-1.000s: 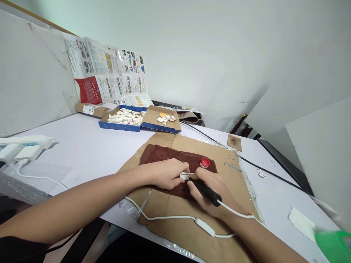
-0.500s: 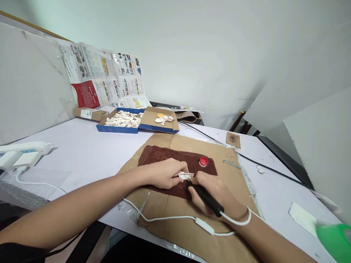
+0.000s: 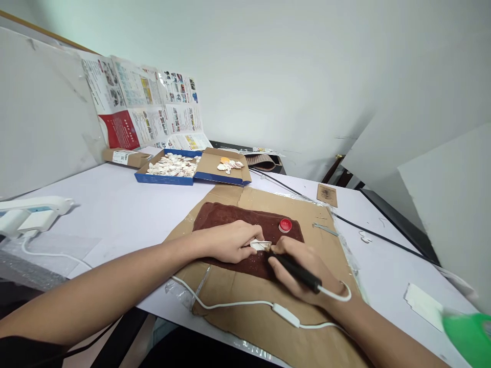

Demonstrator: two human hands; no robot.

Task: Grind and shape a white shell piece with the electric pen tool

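Observation:
My left hand (image 3: 238, 241) is closed, pinching a small white shell-like piece (image 3: 260, 245) over a dark brown cloth (image 3: 222, 212). In my right hand (image 3: 303, 266) is a corded pen tool (image 3: 297, 272) with a thick black handle, its front end close to the right end of the white piece. Whether its tip touches the piece I cannot tell, since my fingers hide it. A small round red tin (image 3: 285, 225) sits on the cloth just beyond my right hand. Grey tweezers (image 3: 325, 229) lie on the cardboard to the right.
Under the cloth lies a cardboard sheet (image 3: 230, 322). A white cord with an inline switch (image 3: 286, 315) crosses it near me. Farther back, a blue box (image 3: 164, 180) holds many white pieces, with several more on its open lid (image 3: 209, 166). A black cable (image 3: 368, 233) runs along the right.
My right hand has turned slightly, and the tool's handle has swung to the right and a little upward. My left hand keeps its pinch on the white piece.

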